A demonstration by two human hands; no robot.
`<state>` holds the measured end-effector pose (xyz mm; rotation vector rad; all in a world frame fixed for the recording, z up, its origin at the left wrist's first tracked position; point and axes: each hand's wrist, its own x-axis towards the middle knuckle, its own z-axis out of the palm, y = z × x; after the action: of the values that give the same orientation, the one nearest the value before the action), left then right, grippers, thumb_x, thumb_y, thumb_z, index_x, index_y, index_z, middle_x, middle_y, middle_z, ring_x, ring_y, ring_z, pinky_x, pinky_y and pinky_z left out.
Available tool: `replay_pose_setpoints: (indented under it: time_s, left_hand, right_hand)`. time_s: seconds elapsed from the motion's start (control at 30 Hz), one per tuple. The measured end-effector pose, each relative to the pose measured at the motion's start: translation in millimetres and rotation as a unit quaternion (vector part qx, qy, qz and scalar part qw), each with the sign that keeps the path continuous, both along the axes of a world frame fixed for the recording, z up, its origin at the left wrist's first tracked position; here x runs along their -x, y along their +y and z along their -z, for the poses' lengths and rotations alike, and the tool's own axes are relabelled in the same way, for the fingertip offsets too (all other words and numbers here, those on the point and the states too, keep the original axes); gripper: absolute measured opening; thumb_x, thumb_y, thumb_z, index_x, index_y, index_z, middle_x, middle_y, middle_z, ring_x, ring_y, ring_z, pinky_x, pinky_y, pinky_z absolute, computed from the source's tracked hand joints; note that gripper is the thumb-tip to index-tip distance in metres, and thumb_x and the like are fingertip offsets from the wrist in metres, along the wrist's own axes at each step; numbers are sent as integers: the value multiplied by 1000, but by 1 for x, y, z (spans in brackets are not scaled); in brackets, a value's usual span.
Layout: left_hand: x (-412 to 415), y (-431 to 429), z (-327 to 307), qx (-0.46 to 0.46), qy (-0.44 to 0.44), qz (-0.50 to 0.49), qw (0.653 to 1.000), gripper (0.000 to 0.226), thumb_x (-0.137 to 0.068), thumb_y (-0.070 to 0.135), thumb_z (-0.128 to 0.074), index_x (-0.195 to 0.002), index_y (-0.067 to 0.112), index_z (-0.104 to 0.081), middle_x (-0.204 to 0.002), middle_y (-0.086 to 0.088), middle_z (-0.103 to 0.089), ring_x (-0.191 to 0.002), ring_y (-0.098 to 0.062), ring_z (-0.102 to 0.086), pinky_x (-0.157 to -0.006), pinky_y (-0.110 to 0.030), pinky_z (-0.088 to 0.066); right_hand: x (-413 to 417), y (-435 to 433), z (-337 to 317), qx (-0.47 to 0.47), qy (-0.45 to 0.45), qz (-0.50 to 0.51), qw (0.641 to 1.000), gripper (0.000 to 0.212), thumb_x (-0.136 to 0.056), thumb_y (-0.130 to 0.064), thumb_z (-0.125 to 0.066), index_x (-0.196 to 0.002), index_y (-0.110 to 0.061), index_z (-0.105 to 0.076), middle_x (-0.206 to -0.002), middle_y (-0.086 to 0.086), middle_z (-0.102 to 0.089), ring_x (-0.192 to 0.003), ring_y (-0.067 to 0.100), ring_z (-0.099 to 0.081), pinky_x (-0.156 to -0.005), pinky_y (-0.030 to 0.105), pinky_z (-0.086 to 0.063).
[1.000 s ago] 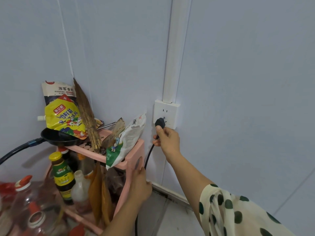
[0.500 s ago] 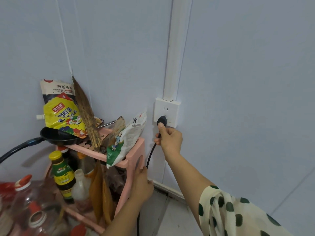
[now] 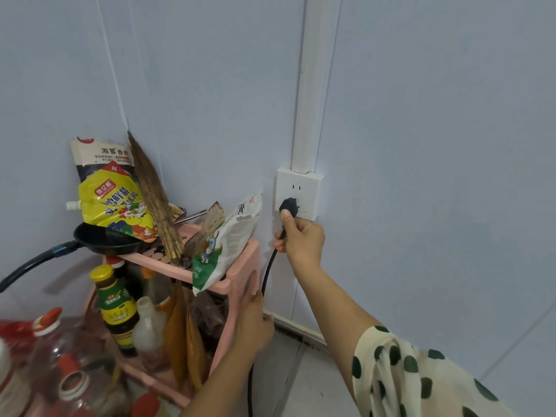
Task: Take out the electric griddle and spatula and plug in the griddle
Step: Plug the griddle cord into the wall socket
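Black plug [image 3: 288, 205] at white socket [image 3: 298, 192], right hand [image 3: 301, 239] grip pinching it; left hand [image 3: 252, 323] grasping pink rack [image 3: 240, 266].

home kitchen corner | pink rack [image 3: 240, 267] | seasoning bags [image 3: 111, 200] | sauce bottle [image 3: 115, 308] | frying pan [image 3: 105, 240]

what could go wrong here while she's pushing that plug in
1. The right hand pinches the plug close to its front; fingertips could slip onto the prongs at the socket.
2. The cord hangs beside the pink shelf where the left hand rests; a tug might jostle the pan overhanging its top.
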<state>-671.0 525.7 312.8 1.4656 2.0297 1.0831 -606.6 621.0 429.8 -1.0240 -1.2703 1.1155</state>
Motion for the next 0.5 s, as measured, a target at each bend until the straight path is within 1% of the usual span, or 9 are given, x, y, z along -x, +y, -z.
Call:
replay_pose_setpoints:
  time_s: [0.1, 0.17, 0.3, 0.4, 0.47, 0.5]
  left_hand:
    - [1, -2, 0, -6, 2, 2, 1000, 76, -88, 0, -51, -153, 16, -15, -159, -11, -19, -144, -30, -28, -115, -38, -31]
    - [2, -2, 0, 3, 7, -6, 1000, 75, -89, 2, -51, -153, 18, -15, -157, -12, -23, -141, -30, -32, -113, -37, -34]
    - [4, -2, 0, 14, -8, -11, 1000, 77, -89, 1, -50, -153, 21, -13, -153, -16, -30, -136, -33, -38, -109, -37, -39]
    - [4, -1, 1, 12, 7, -4, 1000, 77, -87, 1, -53, -153, 18, -17, -154, -16, -28, -138, -34, -36, -111, -42, -37]
    - [4, 2, 4, 6, 26, -1, 1000, 76, -85, 2, -55, -152, 12, -20, -156, -15, -25, -141, -33, -32, -113, -46, -34]
    - [3, 4, 5, 5, 37, 1, 999, 76, -84, 3, -56, -151, 10, -22, -157, -14, -23, -142, -33, -30, -113, -46, -32]
  right_hand:
    - [-6, 3, 2, 7, 14, -1, 1000, 36, -88, -40, -64, -69, -10, -67, -60, 10, -66, -43, 17, -61, -50, 31, -57]
    - [-6, 3, 1, 6, 13, -1, 1000, 32, -88, -39, -65, -71, -12, -68, -60, 10, -66, -42, 16, -60, -50, 31, -57]
    - [-3, 2, -1, 6, -7, 10, 1000, 42, -88, -41, -64, -74, -1, -69, -61, 12, -66, -42, 17, -62, -52, 35, -59]
    - [-7, 4, -4, 5, -28, 14, 999, 52, -85, -47, -65, -63, 0, -61, -56, 15, -62, -42, 19, -65, -55, 36, -59]
    - [-11, 8, -7, -9, -56, 24, 998, 55, -81, -50, -68, -55, -4, -52, -50, 13, -56, -43, 21, -66, -58, 41, -60]
    - [-13, 10, -7, -15, -66, 27, 997, 57, -80, -50, -70, -54, -2, -52, -48, 11, -55, -43, 22, -66, -59, 45, -60]
